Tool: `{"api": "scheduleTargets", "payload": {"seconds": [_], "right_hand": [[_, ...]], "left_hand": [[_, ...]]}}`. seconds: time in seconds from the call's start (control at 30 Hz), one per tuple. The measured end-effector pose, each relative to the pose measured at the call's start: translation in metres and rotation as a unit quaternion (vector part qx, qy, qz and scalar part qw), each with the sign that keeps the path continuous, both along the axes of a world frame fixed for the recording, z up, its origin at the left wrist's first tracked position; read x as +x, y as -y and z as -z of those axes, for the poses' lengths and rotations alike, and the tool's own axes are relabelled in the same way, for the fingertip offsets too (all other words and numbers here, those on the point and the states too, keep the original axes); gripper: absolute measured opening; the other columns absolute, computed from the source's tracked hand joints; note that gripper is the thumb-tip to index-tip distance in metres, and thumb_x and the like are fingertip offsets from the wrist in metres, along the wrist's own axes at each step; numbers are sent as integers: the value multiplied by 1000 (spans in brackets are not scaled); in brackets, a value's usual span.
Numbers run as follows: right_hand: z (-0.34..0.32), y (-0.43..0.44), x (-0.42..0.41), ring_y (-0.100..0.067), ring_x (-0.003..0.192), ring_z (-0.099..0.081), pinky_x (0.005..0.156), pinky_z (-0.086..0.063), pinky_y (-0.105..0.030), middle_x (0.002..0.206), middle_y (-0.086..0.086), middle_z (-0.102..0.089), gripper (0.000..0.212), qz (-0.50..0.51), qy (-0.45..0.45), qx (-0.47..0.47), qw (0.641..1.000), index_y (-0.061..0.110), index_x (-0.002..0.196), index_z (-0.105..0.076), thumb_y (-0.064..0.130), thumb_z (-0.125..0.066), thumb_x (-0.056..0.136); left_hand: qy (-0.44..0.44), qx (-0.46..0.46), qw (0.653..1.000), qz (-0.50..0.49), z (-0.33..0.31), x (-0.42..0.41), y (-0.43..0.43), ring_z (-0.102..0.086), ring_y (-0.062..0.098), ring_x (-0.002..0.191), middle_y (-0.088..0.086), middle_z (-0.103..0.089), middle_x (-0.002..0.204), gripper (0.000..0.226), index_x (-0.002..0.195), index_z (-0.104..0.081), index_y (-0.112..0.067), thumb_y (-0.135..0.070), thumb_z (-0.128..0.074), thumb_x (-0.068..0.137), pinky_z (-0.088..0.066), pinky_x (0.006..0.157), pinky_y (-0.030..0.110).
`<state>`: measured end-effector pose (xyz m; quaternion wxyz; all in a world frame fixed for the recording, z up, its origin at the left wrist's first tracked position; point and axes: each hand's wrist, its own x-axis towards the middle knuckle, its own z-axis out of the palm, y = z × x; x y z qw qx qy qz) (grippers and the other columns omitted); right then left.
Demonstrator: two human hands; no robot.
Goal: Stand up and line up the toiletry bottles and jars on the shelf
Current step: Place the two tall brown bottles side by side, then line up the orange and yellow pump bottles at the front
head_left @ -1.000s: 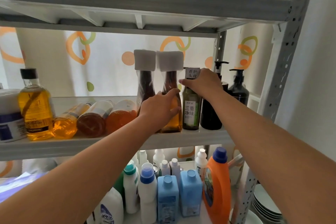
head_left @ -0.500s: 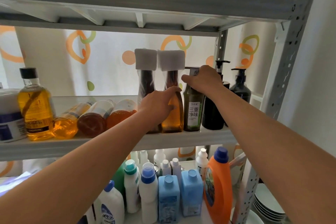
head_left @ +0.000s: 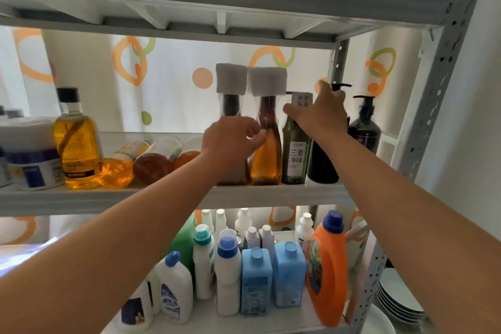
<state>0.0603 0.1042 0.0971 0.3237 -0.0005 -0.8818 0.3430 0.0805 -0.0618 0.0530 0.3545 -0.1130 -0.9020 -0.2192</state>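
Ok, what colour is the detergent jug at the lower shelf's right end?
Detergent jug: orange, with a dark blue cap; head view.

In front of the shelf, the left hand and right hand are showing bare, both forearms likewise uncovered.

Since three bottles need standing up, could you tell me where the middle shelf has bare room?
Bare shelf shows behind the lying bottles, between the yellow bottle and the white-capped bottles. From those rightward past the green bottle to the pump bottles, it is crowded.
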Motion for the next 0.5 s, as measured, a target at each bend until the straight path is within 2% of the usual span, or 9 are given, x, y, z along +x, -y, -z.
{"api": "scheduleTargets", "payload": {"seconds": [0.07,0.13,0.2,0.3,0.37,0.4,0.5], "right_hand": [[13,10,13,-18,92,-47,58,-38,-18,131,-11,-35,68,6,-86,-8,996,16,130,-33,42,-67,77],[29,23,22,-15,83,-46,60,-42,-23,116,-5,-41,54,-15,-141,-12,990,15,118,-38,38,-67,78],[43,38,28,-13,75,-47,61,-43,-25,98,-1,-49,36,-67,-150,-11,986,15,104,-46,32,-66,79],[57,63,36,-13,65,-52,58,-43,-22,78,-3,-58,17,-167,-135,16,977,14,88,-54,21,-66,80],[63,83,41,-10,70,-55,66,-49,-19,85,-4,-62,16,-227,-112,63,965,13,96,-59,20,-65,83],[65,94,43,-9,79,-57,74,-49,-17,97,-5,-63,23,-254,-86,96,959,14,105,-59,22,-65,84],[68,121,45,-17,121,-48,100,-39,-27,136,-2,-50,49,-278,-30,249,927,18,133,-46,33,-58,88]], "left_hand": [[12,40,999,-6,0,3,12,-61,9,76,-10,-64,78,28,84,-67,-23,-50,-58,85,-46,71,25],[31,52,998,-22,1,5,27,-62,11,79,-9,-64,79,23,84,-67,-24,-47,-62,83,-47,72,26],[46,57,997,-37,3,6,43,-62,12,84,-8,-67,85,22,86,-67,-26,-46,-63,80,-46,74,26],[74,65,994,-52,5,4,65,-62,15,95,-5,-70,99,21,94,-67,-26,-42,-62,81,-48,84,30],[82,65,992,-72,8,3,81,-61,19,101,-2,-70,106,20,98,-65,-27,-38,-59,82,-49,90,35],[82,64,991,-83,9,3,89,-61,20,103,0,-69,108,22,100,-64,-27,-37,-57,82,-49,91,37],[97,50,988,-111,17,3,114,-58,24,108,1,-67,112,28,109,-62,-26,-36,-55,84,-46,92,36]]}}
